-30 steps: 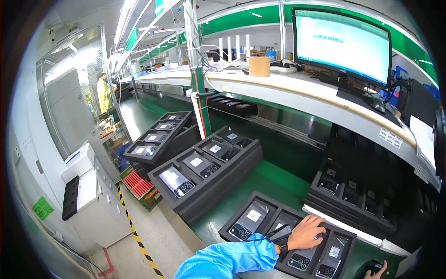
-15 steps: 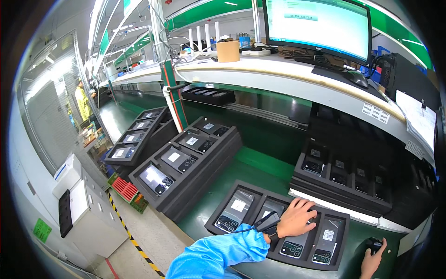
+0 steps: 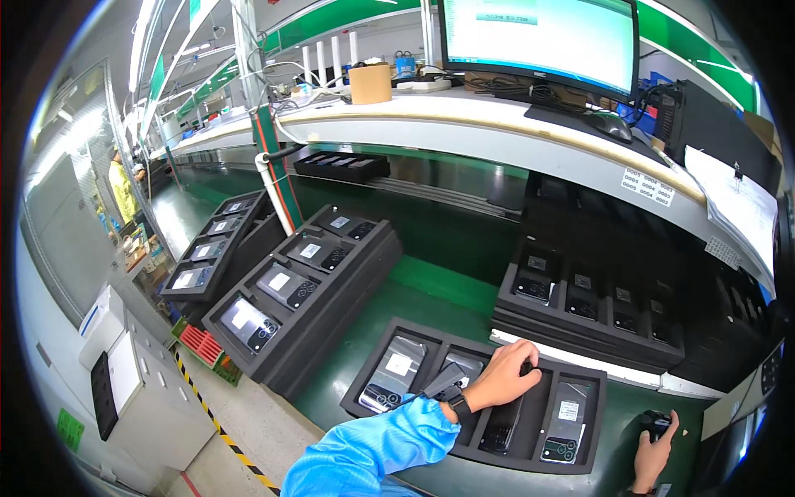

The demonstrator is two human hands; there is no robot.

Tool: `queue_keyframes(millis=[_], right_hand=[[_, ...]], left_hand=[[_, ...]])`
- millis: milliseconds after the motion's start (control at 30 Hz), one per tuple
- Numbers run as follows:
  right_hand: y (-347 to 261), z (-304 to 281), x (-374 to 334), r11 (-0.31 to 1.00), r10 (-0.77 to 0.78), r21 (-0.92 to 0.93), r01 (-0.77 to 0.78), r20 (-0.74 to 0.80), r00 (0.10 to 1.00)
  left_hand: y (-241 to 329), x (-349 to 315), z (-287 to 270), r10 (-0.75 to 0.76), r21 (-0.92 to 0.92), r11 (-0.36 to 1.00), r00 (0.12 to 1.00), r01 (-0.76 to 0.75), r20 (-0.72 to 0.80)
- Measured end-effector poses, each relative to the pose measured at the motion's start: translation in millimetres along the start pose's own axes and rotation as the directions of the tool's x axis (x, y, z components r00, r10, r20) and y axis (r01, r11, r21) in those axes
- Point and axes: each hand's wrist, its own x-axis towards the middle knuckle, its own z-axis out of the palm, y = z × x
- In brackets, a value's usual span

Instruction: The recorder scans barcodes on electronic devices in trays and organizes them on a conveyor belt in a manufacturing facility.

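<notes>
Tilting a previously flat phone [image 3: 502, 426], left hand [image 3: 502, 377] pinching it — right hand [image 3: 653, 455] clasping a black device [image 3: 653, 424].

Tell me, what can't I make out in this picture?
All in the head view:
Upper end of the dark phone: covered by the left hand, so its grip is unclear.
Lower part of the second phone: behind the blue sleeve.
Side of the black device: inside the right hand.
Monitor top: cut by the upper edge.
Person in yellow: too small for detail.
</notes>
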Motion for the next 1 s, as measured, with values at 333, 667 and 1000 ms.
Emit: queue_keyframes(millis=[333, 667, 1000], right_hand=[[-10.3, -1.3, -6.8, 0.999, -0.046, -0.025, 0.045, -0.047, 0.998], [-18.6, -4.1, -9.9, 0.999, -0.033, -0.044, 0.031, -0.049, 0.998], [-23.1, -5.4, -12.2, 0.998, -0.028, -0.058, 0.025, -0.055, 0.998]], left_hand=[[-1.5, 1.9, -0.8, -0.039, -0.080, 0.996, 0.999, 0.040, 0.011], [-2.0, 3.4, -3.9, -0.077, -0.162, 0.984, 0.997, 0.081, 0.029], [-2.9, 2.0, -4.4, -0.137, -0.204, 0.967, 0.988, 0.150, 0.076]])
